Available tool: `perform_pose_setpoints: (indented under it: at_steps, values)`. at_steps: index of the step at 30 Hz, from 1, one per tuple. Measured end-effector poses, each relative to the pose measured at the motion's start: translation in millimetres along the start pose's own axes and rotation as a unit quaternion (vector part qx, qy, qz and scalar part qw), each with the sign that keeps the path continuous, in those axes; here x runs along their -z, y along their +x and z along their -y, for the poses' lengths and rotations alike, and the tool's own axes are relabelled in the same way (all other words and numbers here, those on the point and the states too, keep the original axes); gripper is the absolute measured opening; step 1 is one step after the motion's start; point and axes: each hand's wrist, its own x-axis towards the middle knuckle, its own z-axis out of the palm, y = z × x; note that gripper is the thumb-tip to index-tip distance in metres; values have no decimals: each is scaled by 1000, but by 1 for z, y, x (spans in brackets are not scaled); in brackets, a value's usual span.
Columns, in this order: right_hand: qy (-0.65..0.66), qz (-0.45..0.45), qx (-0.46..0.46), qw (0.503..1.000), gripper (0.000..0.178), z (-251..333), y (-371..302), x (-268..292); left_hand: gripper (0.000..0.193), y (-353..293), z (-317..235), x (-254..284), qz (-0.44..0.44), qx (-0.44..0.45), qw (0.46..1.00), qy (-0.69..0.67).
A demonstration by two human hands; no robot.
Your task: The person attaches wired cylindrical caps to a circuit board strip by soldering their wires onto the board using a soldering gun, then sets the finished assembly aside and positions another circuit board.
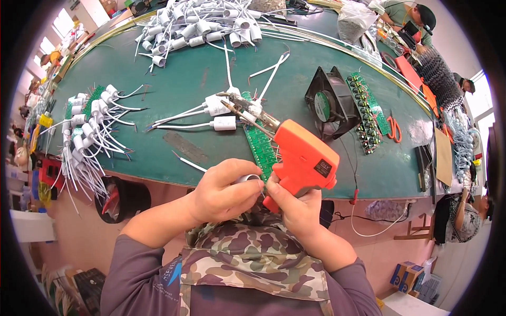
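Observation:
My left hand [225, 190] is closed around a white cylindrical housing [250, 179], its open end tilted up. A white cable [190, 164] sticks out on its left side. My right hand [299, 209] grips the handle of an orange soldering gun [307, 155]. The gun's metal barrel [263, 117] points away to the upper left, over a long green circuit board panel [258, 145]. Both hands are close together at the table's near edge. Beyond the panel's far end, several white housings with cables [224, 123] lie in a cluster, partly under the barrel.
A large heap of white cabled housings [197, 26] covers the far side. Another bunch [84, 124] sits at the left, on circuit boards. To the right stand a black fan [333, 102], a populated board panel [366, 113] and orange-handled scissors [393, 130]. A black bin [126, 200] is below.

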Motion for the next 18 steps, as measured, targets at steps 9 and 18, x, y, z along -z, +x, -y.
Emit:
perform_pose_setpoints:
  at_steps: [9, 18]
  values:
    - [-140, 4, 39, 989, 47, 31, -9, 25, 17, 8, 47, 11, -19, 48, 985, 163]
    - [-76, -31, 7, 997, 50, 48, -24, 60, 16, 8, 58, 1, 34, 53, 960, 274]
